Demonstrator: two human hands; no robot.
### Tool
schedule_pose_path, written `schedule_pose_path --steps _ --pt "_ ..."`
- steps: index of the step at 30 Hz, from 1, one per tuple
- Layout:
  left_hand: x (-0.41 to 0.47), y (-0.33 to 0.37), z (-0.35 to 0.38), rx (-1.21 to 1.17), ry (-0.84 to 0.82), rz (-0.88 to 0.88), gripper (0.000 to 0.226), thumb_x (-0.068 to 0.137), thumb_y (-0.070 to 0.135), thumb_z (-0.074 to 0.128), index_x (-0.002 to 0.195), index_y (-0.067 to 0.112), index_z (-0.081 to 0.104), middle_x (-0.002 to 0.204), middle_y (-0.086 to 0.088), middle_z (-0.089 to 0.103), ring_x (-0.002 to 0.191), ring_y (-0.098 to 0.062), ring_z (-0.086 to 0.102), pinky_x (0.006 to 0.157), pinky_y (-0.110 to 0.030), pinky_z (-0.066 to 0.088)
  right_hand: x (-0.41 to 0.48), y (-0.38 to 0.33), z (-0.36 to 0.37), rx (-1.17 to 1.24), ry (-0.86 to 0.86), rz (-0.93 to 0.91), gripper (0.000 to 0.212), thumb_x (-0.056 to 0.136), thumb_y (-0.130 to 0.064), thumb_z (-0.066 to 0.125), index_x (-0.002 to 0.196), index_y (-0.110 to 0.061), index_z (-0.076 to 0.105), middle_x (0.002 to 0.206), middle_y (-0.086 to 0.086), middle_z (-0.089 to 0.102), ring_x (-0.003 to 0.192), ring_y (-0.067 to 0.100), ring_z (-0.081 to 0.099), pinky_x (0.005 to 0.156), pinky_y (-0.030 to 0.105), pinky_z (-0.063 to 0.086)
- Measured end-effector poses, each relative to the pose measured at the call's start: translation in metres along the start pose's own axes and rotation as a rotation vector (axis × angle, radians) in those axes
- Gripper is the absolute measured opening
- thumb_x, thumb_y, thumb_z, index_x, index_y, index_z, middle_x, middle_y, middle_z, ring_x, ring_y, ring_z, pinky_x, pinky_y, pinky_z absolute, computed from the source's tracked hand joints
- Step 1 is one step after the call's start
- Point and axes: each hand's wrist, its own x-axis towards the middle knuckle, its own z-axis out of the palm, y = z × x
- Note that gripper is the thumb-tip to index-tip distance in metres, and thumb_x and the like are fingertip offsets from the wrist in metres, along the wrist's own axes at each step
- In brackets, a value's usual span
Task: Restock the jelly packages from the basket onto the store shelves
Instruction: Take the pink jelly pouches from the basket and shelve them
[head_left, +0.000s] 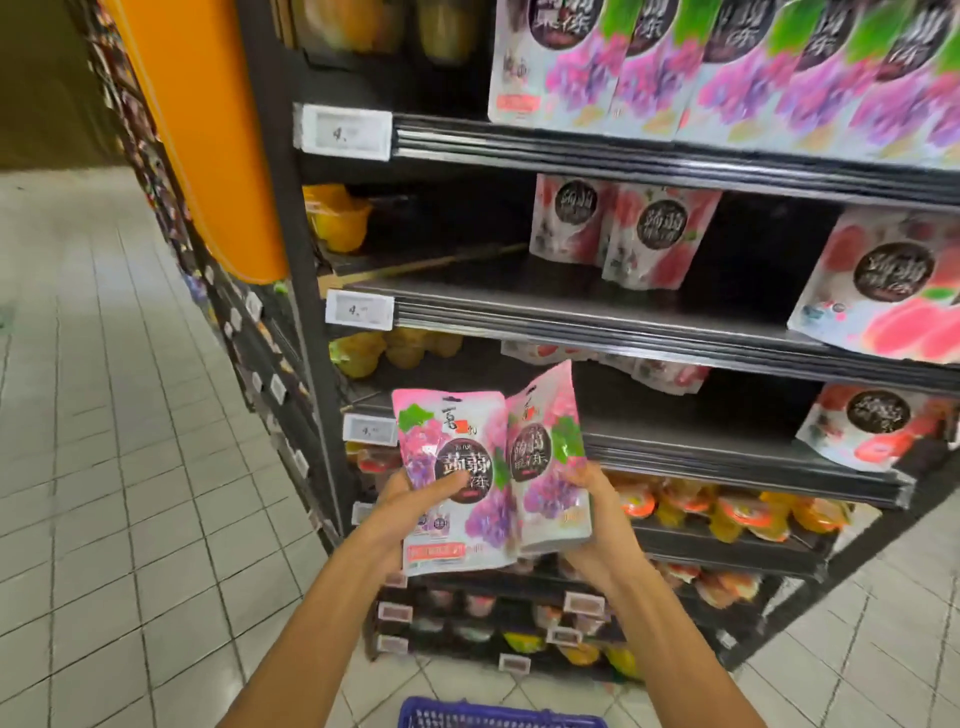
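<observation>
Left grip (415, 506) curled round one grape jelly pouch (452, 483), right grip (597, 514) clasping a second pouch (550, 457), both up before the shelves (623, 312) above the basket (498, 719), and held so low, either could flop loose or land among the peach pouches (639, 234).

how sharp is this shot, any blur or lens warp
Head view: the grape jelly packs held in the left hand and right hand read fairly sharp; top-shelf packs are blurred; shelf edges bow slightly from wide-angle distortion.
</observation>
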Motion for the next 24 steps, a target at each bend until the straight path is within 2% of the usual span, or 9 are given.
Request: schedule_pose_path --steps 3,6,7,9,12,17,20,22,24 --pt "-0.003 0.025 0.003 -0.018 -0.037 0.086 0.041 0.067 0.021 0.078 0.106 0.016 0.064 0.083 -0.007 0.078 0.071 -0.023 0.075 0.052 -0.029 0.057 0.0 -0.029 0.003 0.246 -0.014 -0.062 0.022 0.066 -0.024 0.068 0.086 -0.014 0.076 0.09 0.008 0.071 0.08 0.025 0.069 0.078 0.042 0.054" --pt "-0.005 0.051 0.011 -0.097 -0.061 0.117 0.038 0.067 0.021 0.075 0.101 0.018 0.06 0.077 -0.008 0.077 0.065 -0.024 0.074 0.049 -0.033 0.057 0.002 -0.052 0.008 0.396 0.019 -0.082 0.034 0.073 -0.021 0.054 0.101 -0.012 0.069 0.103 0.011 0.068 0.095 0.03 0.063 0.102 0.051 0.04" --pt "-0.005 0.059 0.013 -0.106 -0.056 0.128 0.04 0.067 0.02 0.075 0.104 0.014 0.06 0.076 -0.009 0.077 0.064 -0.024 0.074 0.049 -0.033 0.057 0.001 -0.06 0.01 0.417 0.037 -0.088 0.034 0.072 -0.022 0.053 0.102 -0.012 0.067 0.104 0.012 0.067 0.097 0.03 0.061 0.105 0.052 0.038" --pt "-0.005 0.077 0.019 -0.073 -0.07 0.167 0.051 0.067 0.018 0.075 0.114 0.004 0.062 0.08 -0.013 0.076 0.066 -0.027 0.074 0.052 -0.033 0.057 0.0 -0.079 0.012 0.423 0.026 -0.082 0.029 0.072 -0.023 0.055 0.094 -0.012 0.069 0.097 0.011 0.069 0.091 0.029 0.063 0.094 0.049 0.046" --pt "-0.007 0.098 0.03 -0.025 -0.1 0.216 0.054 0.066 0.017 0.076 0.117 0.006 0.062 0.091 -0.017 0.076 0.073 -0.032 0.074 0.057 -0.036 0.058 0.001 -0.105 0.015 0.393 -0.06 -0.062 0.027 0.07 -0.022 0.063 0.096 -0.012 0.067 0.095 0.01 0.07 0.086 0.027 0.067 0.082 0.042 0.053" --pt "-0.011 0.13 0.042 0.011 -0.088 0.386 0.05 0.066 0.016 0.084 0.113 0.013 0.065 0.097 -0.014 0.076 0.082 -0.031 0.075 0.061 -0.035 0.059 -0.001 -0.136 0.023 0.309 -0.186 -0.1 0.04 0.092 -0.037 0.06 0.12 -0.009 0.07 0.125 0.015 0.067 0.109 0.032 0.068 0.081 0.044 0.058" --pt "-0.014 0.152 0.044 0.075 -0.053 0.483 0.061 0.061 0.029 0.089 0.116 0.017 0.065 0.102 -0.01 0.076 0.091 -0.029 0.074 0.068 -0.036 0.061 0.001 -0.147 0.029 0.213 -0.158 -0.158 0.042 0.084 -0.012 0.066 0.125 -0.003 0.064 0.125 0.021 0.066 0.11 0.035 0.067 0.083 0.045 0.06" --pt "-0.015 0.165 0.042 0.094 -0.05 0.521 0.065 0.059 0.037 0.091 0.116 0.018 0.066 0.104 -0.01 0.076 0.095 -0.03 0.073 0.074 -0.039 0.06 0.0 -0.157 0.036 0.046 -0.142 -0.188 0.037 0.076 -0.005 0.068 0.113 -0.004 0.072 0.117 0.02 0.07 0.104 0.032 0.07 0.083 0.041 0.06" --pt "-0.015 0.177 0.035 0.051 -0.077 0.561 0.071 0.05 0.045 0.093 0.112 0.021 0.068 0.105 -0.012 0.075 0.095 -0.031 0.073 0.071 -0.037 0.06 -0.002 -0.165 0.041 -0.104 -0.119 -0.2 0.026 0.071 -0.007 0.071 0.097 -0.006 0.078 0.111 0.02 0.072 0.099 0.03 0.071 0.089 0.039 0.057"
